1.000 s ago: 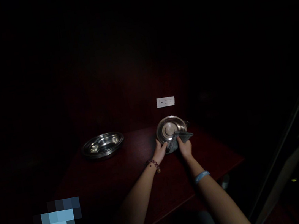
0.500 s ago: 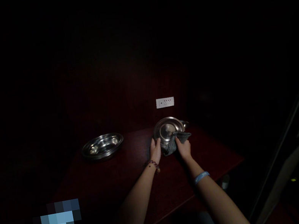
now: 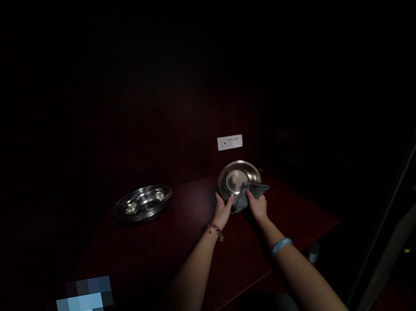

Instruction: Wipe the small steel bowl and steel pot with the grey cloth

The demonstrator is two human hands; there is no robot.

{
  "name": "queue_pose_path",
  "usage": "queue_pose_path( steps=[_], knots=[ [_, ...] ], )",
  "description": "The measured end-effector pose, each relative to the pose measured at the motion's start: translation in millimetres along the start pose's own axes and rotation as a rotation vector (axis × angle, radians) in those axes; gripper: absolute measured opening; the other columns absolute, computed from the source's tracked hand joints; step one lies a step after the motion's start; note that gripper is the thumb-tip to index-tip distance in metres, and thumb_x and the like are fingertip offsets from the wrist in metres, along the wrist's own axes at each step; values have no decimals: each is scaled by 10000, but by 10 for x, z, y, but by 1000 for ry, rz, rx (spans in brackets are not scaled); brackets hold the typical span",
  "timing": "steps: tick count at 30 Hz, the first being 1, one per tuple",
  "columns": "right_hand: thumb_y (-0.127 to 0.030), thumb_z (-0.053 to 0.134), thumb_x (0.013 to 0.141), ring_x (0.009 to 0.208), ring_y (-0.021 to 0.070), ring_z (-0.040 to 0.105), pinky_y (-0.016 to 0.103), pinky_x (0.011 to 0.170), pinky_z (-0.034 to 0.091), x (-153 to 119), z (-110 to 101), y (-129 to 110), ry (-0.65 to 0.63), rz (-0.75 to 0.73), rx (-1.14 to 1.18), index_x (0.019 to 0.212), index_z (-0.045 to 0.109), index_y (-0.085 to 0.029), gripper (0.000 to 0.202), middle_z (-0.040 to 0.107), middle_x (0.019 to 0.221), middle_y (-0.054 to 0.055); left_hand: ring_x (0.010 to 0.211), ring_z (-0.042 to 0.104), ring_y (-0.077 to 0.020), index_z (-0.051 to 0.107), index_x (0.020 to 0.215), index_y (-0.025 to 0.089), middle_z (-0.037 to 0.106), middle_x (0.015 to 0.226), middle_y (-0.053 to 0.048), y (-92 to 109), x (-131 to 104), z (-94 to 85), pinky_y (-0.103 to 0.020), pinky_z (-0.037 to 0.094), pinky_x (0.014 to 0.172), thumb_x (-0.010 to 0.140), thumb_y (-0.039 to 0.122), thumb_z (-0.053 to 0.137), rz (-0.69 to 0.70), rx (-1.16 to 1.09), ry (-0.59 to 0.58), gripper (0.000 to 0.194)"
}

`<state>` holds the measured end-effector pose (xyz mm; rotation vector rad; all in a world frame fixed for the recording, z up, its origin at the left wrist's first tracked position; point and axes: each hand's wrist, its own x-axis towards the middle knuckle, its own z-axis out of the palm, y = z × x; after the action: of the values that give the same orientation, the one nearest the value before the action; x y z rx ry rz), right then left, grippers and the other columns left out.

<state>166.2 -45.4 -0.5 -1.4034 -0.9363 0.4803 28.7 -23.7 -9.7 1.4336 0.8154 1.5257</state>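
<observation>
A shiny round metal bowl is tilted with its inside towards me above the dark red table. My left hand, with a beaded bracelet at the wrist, grips its lower left rim, thumb on the near side. In my right hand, which has a blue band below it, a grey cloth is pinched against the bowl's lower right edge. The cloth covers part of the rim, and one corner sticks out to the right. Fingers behind the bowl and cloth are hidden.
Several nested metal bowls stand at the table's left. Behind the held bowl, a white wall socket sits on the dark red wall. The table's front edge runs below my arms. A pale slanted frame rises at the right.
The bowl has shifted slightly to the right and turned a little, with both hands moving along. My left thumb now lies further over the rim. The stacked bowls stay put.
</observation>
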Motion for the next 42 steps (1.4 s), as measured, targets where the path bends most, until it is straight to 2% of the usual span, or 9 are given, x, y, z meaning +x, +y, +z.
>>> queue_pose_path(
  steps=[6, 10, 13, 17, 25, 32, 36, 42],
  knots=[
    [-379, 636, 764, 923, 249, 712, 271, 766, 533, 4, 8, 22, -11, -3, 42, 939, 742, -118, 331, 750, 908, 131, 1353, 397, -251, 437, 1305, 125, 495, 1374, -175, -46, 17, -5, -377, 231, 1160, 798, 369, 622, 5, 25, -27, 592],
    [-378, 629, 774, 929, 242, 710, 270, 776, 533, -15, 7, -9, -34, -15, 48, 945, 739, -124, 325, 749, 925, 127, 1331, 415, -216, 456, 1283, 157, 527, 1351, -129, -24, 60, -1, -384, 240, 1155, 822, 338, 571, 24, 24, 26, 508],
    [-382, 623, 781, 932, 241, 709, 269, 775, 531, -25, 10, -32, -54, -24, 36, 937, 737, -124, 322, 747, 941, 131, 1273, 475, -195, 465, 1276, 160, 539, 1337, -122, -9, 90, -8, -355, 294, 1124, 850, 334, 527, 24, 3, 68, 465],
    [-392, 628, 780, 934, 240, 707, 268, 782, 525, -30, 9, -48, -65, -26, 32, 924, 737, -128, 319, 747, 941, 130, 1210, 533, -198, 502, 1250, 164, 575, 1299, -120, -17, 110, -37, -345, 361, 1073, 877, 393, 495, 14, -16, 109, 437],
    [-401, 602, 794, 936, 262, 706, 281, 778, 521, -51, -4, -76, -75, -54, -35, 904, 743, -128, 326, 745, 934, 141, 1147, 585, -224, 572, 1199, 171, 624, 1250, -117, 28, 92, -86, -356, 414, 1019, 883, 499, 487, -35, 0, 175, 464],
    [-403, 616, 783, 922, 271, 709, 287, 770, 524, -44, 6, -57, -58, -71, -15, 892, 745, -113, 336, 745, 923, 150, 1179, 563, -204, 540, 1218, 165, 604, 1274, -119, 27, 86, -69, -343, 382, 1055, 906, 450, 458, 3, -9, 135, 430],
    [-410, 619, 784, 937, 267, 706, 281, 775, 521, -36, 2, -43, -53, -73, 1, 906, 746, -119, 341, 746, 933, 141, 1187, 549, -205, 504, 1213, 163, 595, 1271, -123, 17, 75, -44, -368, 352, 1082, 857, 368, 551, 39, 7, 125, 413],
    [-412, 618, 790, 912, 272, 710, 292, 765, 522, -27, -7, -23, -26, -62, 11, 917, 747, -115, 348, 744, 926, 154, 1203, 528, -237, 494, 1212, 141, 579, 1271, -151, 10, 25, -23, -411, 317, 1101, 758, 290, 661, 10, 51, 72, 505]
  ],
)
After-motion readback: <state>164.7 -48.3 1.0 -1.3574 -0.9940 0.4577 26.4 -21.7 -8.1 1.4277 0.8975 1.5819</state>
